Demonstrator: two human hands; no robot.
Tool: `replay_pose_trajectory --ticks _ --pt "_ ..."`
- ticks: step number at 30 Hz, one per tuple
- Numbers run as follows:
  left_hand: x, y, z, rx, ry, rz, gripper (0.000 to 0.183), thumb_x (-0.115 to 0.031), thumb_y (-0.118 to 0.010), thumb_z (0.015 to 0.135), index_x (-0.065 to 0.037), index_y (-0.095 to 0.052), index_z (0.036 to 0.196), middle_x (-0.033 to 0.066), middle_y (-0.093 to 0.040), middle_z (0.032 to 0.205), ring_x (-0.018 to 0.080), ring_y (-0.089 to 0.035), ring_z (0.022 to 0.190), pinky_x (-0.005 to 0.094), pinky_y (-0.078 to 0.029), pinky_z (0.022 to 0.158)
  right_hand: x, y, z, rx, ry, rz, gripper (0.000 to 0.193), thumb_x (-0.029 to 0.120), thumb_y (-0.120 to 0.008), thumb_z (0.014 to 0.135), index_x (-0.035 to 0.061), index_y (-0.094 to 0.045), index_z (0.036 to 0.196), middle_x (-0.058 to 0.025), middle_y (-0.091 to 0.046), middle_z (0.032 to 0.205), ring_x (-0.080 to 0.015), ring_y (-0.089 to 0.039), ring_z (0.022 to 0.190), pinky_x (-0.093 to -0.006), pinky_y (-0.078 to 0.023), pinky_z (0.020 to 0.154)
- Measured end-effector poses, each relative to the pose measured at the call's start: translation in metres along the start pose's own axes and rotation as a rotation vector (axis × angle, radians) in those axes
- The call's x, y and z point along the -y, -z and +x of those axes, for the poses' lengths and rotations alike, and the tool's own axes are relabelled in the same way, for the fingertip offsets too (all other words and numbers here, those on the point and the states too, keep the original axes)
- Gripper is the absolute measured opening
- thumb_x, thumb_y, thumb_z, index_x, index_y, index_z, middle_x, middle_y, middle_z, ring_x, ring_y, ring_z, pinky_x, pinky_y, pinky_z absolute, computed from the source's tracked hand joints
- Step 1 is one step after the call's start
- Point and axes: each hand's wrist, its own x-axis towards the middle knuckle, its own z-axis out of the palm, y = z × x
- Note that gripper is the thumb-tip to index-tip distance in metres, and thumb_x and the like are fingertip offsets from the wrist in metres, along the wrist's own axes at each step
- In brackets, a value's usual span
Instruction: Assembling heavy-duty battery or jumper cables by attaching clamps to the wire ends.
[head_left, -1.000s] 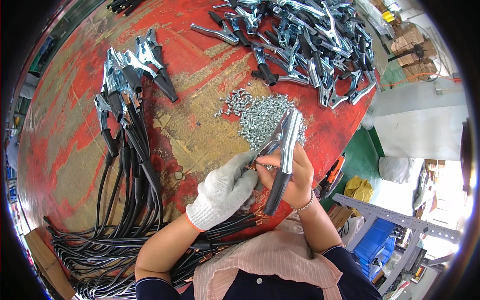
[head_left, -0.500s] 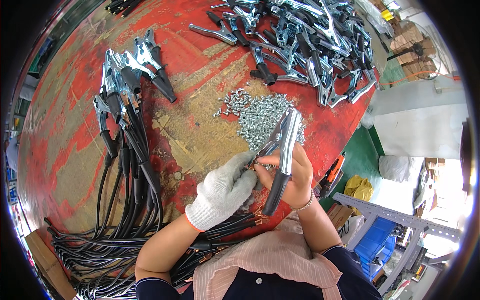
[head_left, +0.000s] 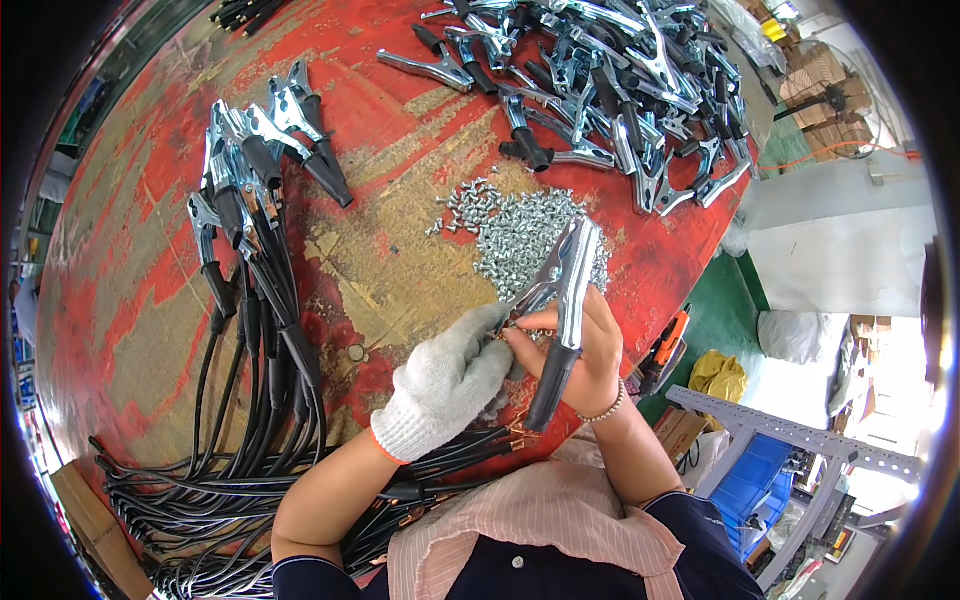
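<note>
A silvery ground clamp with a black handle sleeve stands tilted between my hands, jaws pointing away from me. My left hand, in a white knit glove, is closed around the clamp's other handle, which disappears into the glove. My right hand, bare with a beaded bracelet, is behind the black-sleeved handle. Its thumb and index finger pinch together at the gloved fingertips, beside a small coppery bit. Whatever lies in that pinch is too small and covered to name. Just beyond my hands is a heap of small silvery screws.
A large pile of clamps covers the table's far right. On the left, several clamps lie joined to black cables. More cables with bare copper ends run along the near edge. A grey metal rack stands at right.
My right hand has shifted very slightly left, with thumb and index finger still pinched at the clamp. The clamp and my left hand have hardly moved.
</note>
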Motion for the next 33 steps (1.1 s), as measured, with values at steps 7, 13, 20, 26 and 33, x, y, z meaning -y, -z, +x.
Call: replay_pose_trajectory --ticks 7,13,20,26,33 --pt "0.003 0.000 0.002 -0.007 -0.005 0.003 0.036 -0.011 -0.052 0.096 -0.001 -0.051 0.131 0.0063 -0.066 0.079 0.0102 -0.064 0.063 0.0269 -0.054 0.057 -0.001 0.001 0.001 0.019 0.022 0.024 0.029 0.000 -0.084 0.063 0.0071 -0.073 0.089 -0.0062 -0.058 0.077 -0.0204 -0.055 0.069 -0.0319 -0.043 0.060" --pt "0.003 0.001 0.000 0.001 -0.016 -0.036 0.038 -0.012 -0.053 0.095 -0.001 -0.051 0.132 0.0069 -0.066 0.079 0.0101 -0.064 0.063 0.0274 -0.054 0.057 -0.001 0.002 0.000 0.056 0.031 0.020 0.029 0.005 -0.084 0.066 0.0076 -0.074 0.093 -0.0062 -0.056 0.079 -0.0217 -0.055 0.071 -0.0326 -0.044 0.062" --pt "0.000 0.001 0.000 -0.008 -0.011 0.006 0.037 -0.011 -0.052 0.096 0.000 -0.051 0.131 0.0072 -0.067 0.080 0.0103 -0.064 0.063 0.0265 -0.053 0.057 -0.004 0.014 -0.004 0.119 0.127 -0.016 0.027 0.013 -0.081 0.071 0.0085 -0.076 0.097 -0.0055 -0.054 0.085 -0.0233 -0.055 0.074 -0.0353 -0.044 0.063" --pt "-0.001 0.001 0.000 -0.007 -0.030 0.002 0.037 -0.011 -0.052 0.096 0.001 -0.050 0.132 0.0070 -0.067 0.080 0.0100 -0.064 0.063 0.0265 -0.053 0.056 -0.007 0.015 -0.007 0.131 0.151 -0.030 0.027 0.017 -0.079 0.074 0.0078 -0.076 0.098 -0.0056 -0.058 0.081 -0.0239 -0.055 0.070 -0.0345 -0.044 0.061" --pt "-0.002 0.002 -0.003 0.016 -0.019 -0.032 0.035 -0.008 -0.048 0.098 0.003 -0.049 0.131 0.0051 -0.064 0.081 0.0079 -0.060 0.063 0.0242 -0.051 0.055 -0.003 0.013 -0.005 0.075 0.156 -0.056 0.023 0.015 -0.078 0.074 0.0091 -0.076 0.095 -0.0038 -0.056 0.076 -0.0225 -0.054 0.064 -0.0335 -0.041 0.056"
